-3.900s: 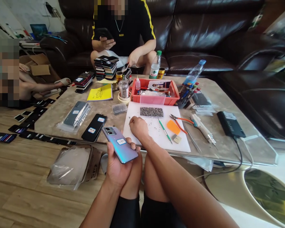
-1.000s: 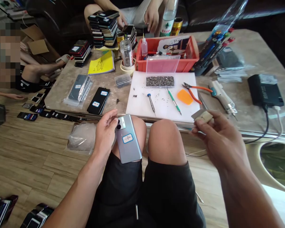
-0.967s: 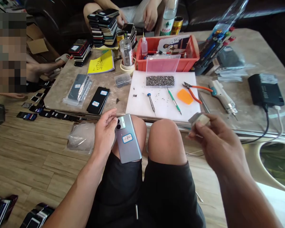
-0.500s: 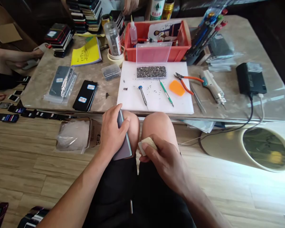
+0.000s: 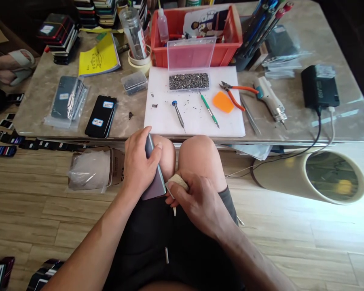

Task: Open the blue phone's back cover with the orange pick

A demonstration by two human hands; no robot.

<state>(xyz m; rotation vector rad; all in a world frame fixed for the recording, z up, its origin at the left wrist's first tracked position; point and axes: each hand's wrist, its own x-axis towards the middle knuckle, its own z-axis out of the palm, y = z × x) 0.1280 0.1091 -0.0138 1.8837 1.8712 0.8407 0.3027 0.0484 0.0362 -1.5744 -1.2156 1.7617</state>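
Phone (image 5: 153,182) on-edge on knee, left hand (image 5: 138,165) gripping; right hand (image 5: 197,202) pinching pale tool (image 5: 176,181).

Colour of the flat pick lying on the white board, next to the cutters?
Orange. The pick lies on the white board beside the orange-handled cutters; head view shows it clearly.

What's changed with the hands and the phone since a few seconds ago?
The left hand lowered the phone from table height onto the left thigh, turned it on edge and keeps gripping it. The right hand left the white mat, took up the small beige block and brought it down to the phone's lower edge. The screwdriver now lies on the mat. Pliers and orange pick stayed put.
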